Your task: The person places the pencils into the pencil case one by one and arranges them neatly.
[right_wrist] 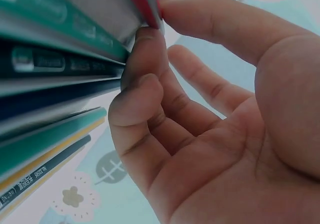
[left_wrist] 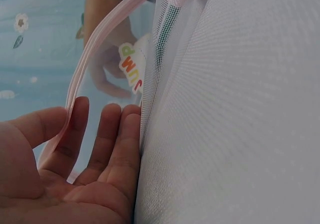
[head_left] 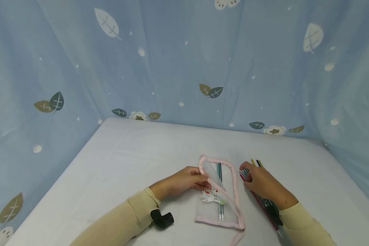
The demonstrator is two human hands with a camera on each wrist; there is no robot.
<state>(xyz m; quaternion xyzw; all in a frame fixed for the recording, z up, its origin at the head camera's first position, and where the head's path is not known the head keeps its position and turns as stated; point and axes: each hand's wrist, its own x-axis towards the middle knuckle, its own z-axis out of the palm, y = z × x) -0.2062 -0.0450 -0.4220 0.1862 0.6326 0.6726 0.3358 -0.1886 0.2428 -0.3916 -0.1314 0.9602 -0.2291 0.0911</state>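
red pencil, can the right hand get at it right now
Likely yes: the right hand seems to touch the red pencil near one end, with nothing seen in the way.

Pink-edged white pouch [head_left: 212, 210], red pencil [head_left: 265, 212], blue backdrop [head_left: 178, 61] (leaf-and-flower print).

Fabric-screened nook, wider room hidden: blue leaf-and-flower cloth [head_left: 178, 65] hangs behind and at both sides of a white surface [head_left: 135, 153].
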